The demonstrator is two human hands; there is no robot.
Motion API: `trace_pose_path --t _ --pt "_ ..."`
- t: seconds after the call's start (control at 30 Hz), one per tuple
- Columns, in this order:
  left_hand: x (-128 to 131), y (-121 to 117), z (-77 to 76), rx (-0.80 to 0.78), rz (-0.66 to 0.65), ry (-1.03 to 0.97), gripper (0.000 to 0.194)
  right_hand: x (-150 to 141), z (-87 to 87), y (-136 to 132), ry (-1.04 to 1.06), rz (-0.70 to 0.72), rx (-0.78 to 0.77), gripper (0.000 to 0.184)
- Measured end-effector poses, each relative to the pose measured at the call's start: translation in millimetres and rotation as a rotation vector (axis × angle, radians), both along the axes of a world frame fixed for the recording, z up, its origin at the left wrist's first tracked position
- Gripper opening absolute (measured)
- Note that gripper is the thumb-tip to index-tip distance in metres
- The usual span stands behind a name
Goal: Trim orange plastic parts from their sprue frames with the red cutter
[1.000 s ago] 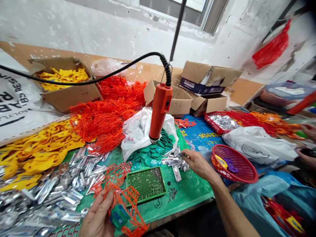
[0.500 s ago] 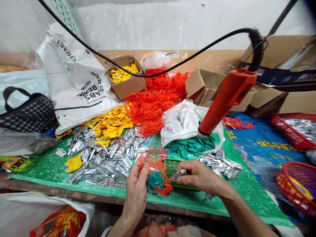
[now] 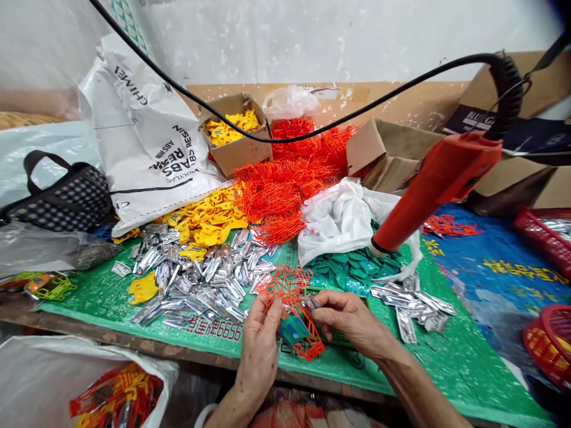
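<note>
Keep the orange frame (image 3: 317,346), with its green piece (image 3: 294,331), pinched steadily in the left hand (image 3: 260,339) near the tabletop's (image 3: 473,371) front edge; align the silvery piece (image 3: 308,303), gripped in the right hand (image 3: 350,321), without bending the frame.

Through the head camera I see the left hand (image 3: 261,342) pinching an orange lattice frame (image 3: 316,347) with a green piece (image 3: 294,330) at its lower end, the right hand (image 3: 352,321) holding a small silvery part (image 3: 308,303) beside it; beyond, I make out silver strips (image 3: 196,297), yellow pieces (image 3: 207,220) and a hanging red corded tool (image 3: 439,187)
</note>
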State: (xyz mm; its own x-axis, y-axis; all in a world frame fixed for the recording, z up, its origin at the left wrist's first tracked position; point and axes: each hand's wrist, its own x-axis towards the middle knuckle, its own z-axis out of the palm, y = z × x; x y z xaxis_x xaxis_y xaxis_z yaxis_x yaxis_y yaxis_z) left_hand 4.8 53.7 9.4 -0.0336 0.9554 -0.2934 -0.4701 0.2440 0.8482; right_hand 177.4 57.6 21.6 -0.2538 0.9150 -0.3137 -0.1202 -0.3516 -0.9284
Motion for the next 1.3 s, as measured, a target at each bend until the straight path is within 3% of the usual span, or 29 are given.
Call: trace_pose_path --t 0.2,0.43,0.53,0.6,0.67,0.7,0.77,0.87,1.0,1.1,1.23,1.3 --pt "0 -2 1.8 0.008 0.086 -0.069 0.035 -3 -0.8 -9 0.167 -0.177 -0.047 0.029" --pt "-1 -4 -9.3 0.111 0.014 -0.051 0.033 -11 -2.0 -15 0.171 -0.194 -0.024 0.027" --pt "-10 -4 -12.2 0.241 -0.013 0.237 0.025 -9 3.5 -17 0.085 -0.205 0.016 0.029" --pt "-20 -6 -6.3 0.391 0.095 0.581 0.019 -6 7.2 -18 -0.013 -0.208 0.097 0.027" --pt "-29 -11 6.2 0.615 0.238 0.915 0.026 -2 9.0 -19 -0.130 -0.191 0.201 0.025" --pt "-32 -13 13.8 0.734 0.214 1.027 0.030 -1 9.0 -19 -0.181 -0.169 0.251 0.023" --pt "-34 -15 28.1 0.855 -0.015 1.101 0.034 -1 7.4 -20 -0.247 -0.107 0.354 0.022" --pt "-27 -11 38.6 0.718 -0.374 1.057 0.041 -2 3.6 -21 -0.314 -0.009 0.527 0.020" --pt "-17 0 33.4 0.394 -0.704 0.799 0.032 -5 0.9 -24 -0.456 0.050 0.760 0.013" --pt "-16 0 26.8 0.255 -0.684 0.597 0.030 -5 0.3 -28 -0.604 -0.019 0.978 0.006" --pt "-17 -7 22.7 0.243 -0.533 0.481 0.029 -4 0.3 -33 -0.815 -0.283 1.205 0.015" --pt "-17 -9 22.5 0.265 -0.491 0.471 0.028 -4 0.4 -35 -0.888 -0.339 1.254 0.020"
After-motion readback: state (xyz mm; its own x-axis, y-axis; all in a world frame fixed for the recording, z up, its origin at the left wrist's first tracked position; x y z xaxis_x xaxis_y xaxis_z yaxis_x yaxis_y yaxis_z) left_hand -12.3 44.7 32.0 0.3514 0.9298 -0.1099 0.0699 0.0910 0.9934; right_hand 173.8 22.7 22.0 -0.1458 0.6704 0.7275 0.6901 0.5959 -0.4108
